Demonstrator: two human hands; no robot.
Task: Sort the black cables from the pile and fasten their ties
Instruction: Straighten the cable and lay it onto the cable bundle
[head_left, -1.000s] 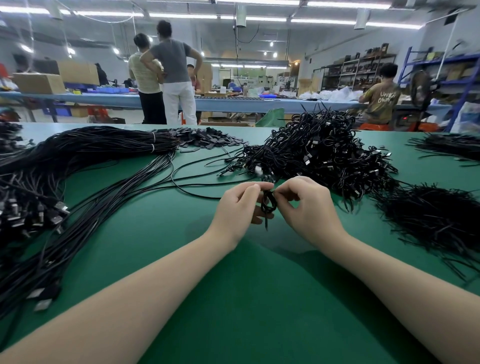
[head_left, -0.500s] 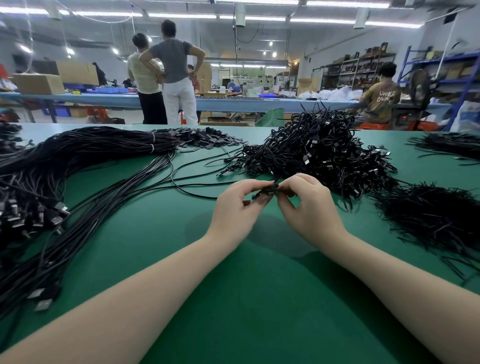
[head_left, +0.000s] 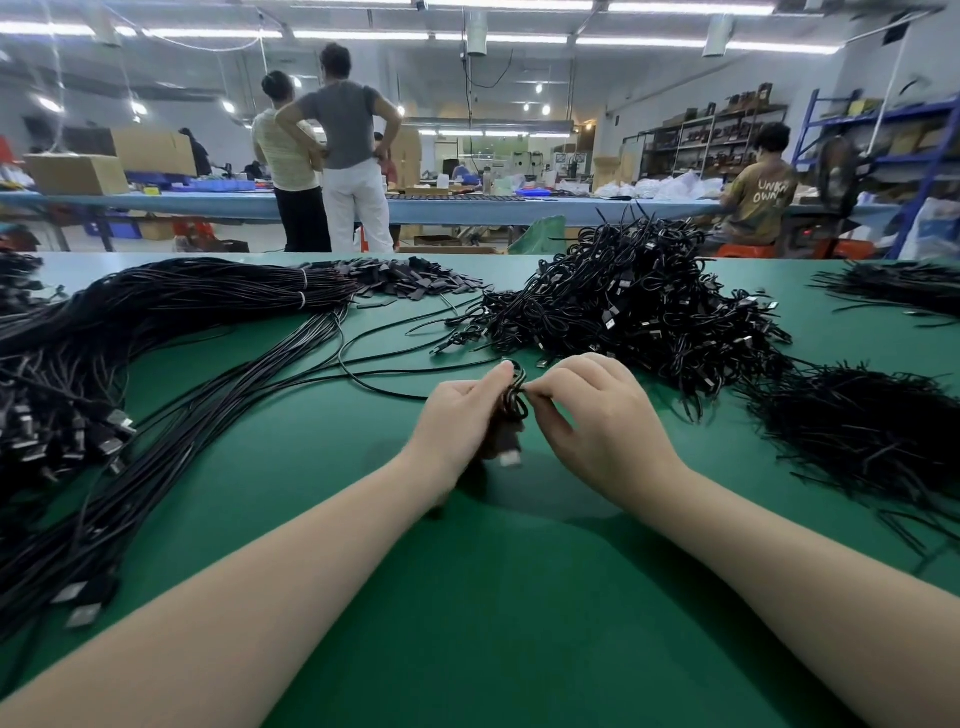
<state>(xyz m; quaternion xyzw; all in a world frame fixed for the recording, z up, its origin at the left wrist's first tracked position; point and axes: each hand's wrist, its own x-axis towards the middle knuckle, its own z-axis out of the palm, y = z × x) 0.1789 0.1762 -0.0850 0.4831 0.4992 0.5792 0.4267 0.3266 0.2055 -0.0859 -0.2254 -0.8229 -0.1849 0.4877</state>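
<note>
- The green matte counter (head_left: 467, 597) carries everything, with a bare patch in front of the person, likely kept as working room.
- A long bundle of straight black cables (head_left: 156, 322), banded near its far end, fans across the left side with plug ends towards the person; it looks like stock waiting its turn.
- A heaped pile of coiled black cables (head_left: 634, 312) lies just beyond the hands, probably within easy reach for finished pieces.
- A dark mound of thin black ties (head_left: 862, 431) sits to the right, near the right hand (head_left: 602, 421).
- The small coiled black cable (head_left: 511, 402) is held between both hands above the counter, its metal plug hanging down.
- The left hand (head_left: 462, 421) clasps the coil from the left while the right hand's fingertips (head_left: 540, 397) pinch it at the middle, seemingly twisting a tie; the tie itself cannot be made out.
</note>
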